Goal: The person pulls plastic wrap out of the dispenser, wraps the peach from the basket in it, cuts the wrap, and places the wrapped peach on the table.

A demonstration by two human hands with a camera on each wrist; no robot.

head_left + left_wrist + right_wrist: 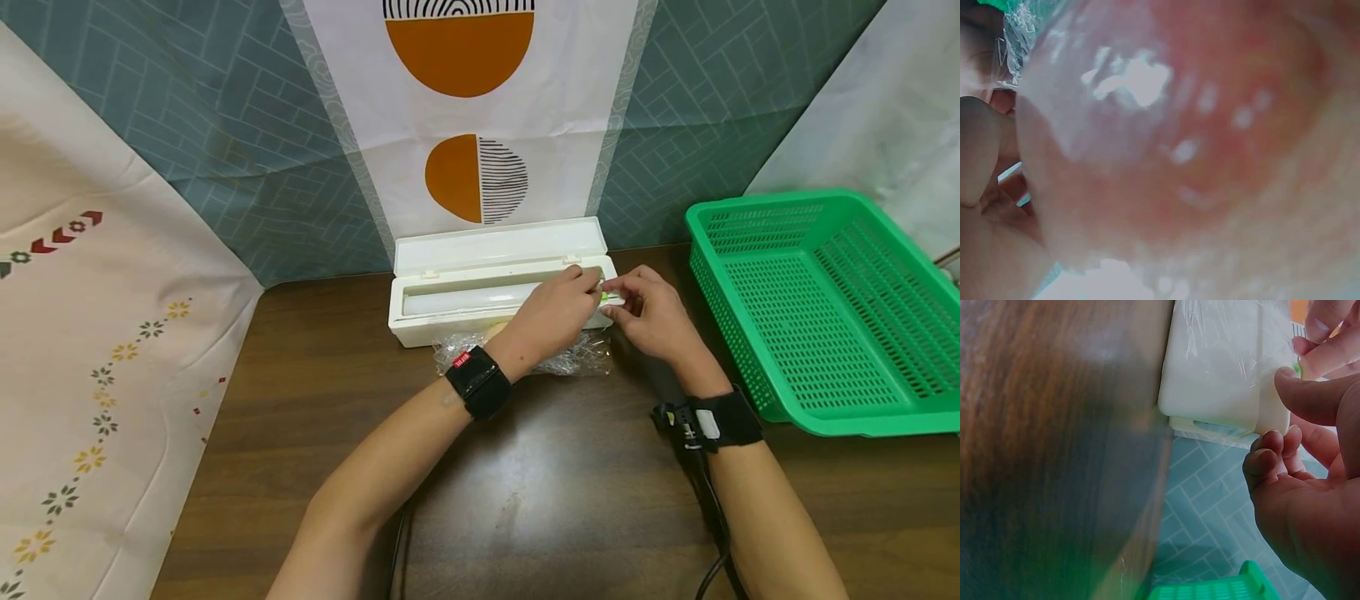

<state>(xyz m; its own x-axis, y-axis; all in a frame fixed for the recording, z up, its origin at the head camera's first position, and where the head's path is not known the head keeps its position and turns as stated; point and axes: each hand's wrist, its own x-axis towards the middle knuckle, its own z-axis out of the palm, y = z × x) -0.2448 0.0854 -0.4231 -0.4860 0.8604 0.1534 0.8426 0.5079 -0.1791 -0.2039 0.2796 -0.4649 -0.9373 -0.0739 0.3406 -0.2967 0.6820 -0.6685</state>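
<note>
A white cling film dispenser box (pixel 423 329) lies at the back of the table, its lid (pixel 495 242) raised and a white film roll (pixel 457 300) inside. At its right end, my left hand (pixel 551 308) reaches over the front, fingertips bent at the rim. My right hand (pixel 648 312) grips that end corner, thumb (pixel 1310 394) on its edge, close to a small green tab (pixel 604 297). What the left fingertips hold is hidden. Under the left wrist, a round red-yellow fruit-like thing (pixel 1166 144), blurred, sits in clear film (pixel 577 358).
A large green plastic basket (pixel 813 417) stands to the right of my right hand. Patterned cloth (pixel 225 125) hangs behind the table, with a floral cloth (pixel 112 375) at the left. A black cable (pixel 716 508) runs along my right forearm.
</note>
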